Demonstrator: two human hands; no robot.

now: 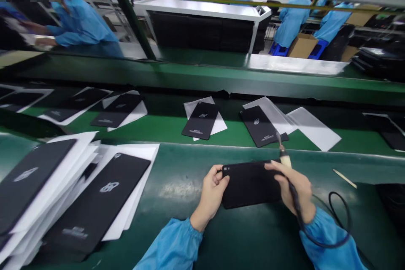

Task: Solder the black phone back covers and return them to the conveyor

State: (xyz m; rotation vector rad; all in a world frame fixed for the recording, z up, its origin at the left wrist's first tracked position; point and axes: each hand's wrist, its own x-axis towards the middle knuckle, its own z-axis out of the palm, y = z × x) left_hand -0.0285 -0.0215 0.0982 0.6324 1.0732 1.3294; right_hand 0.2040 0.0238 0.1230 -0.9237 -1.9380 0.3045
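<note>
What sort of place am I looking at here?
Probably an electronics assembly factory: a green conveyor belt carries black device panels on white sheets, and workers in blue smocks are stationed along the line.

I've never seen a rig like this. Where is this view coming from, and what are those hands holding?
There is no machine here: a camera worn on a person's head looks down at their own bare hands. The left hand grips a flat black panel. The right hand holds its edge plus a corded, pale-handled tool, possibly a soldering iron. On the green bench lie more black panels on white sheets. A green belt beyond holds others. Co-workers in blue stand further off.
</note>
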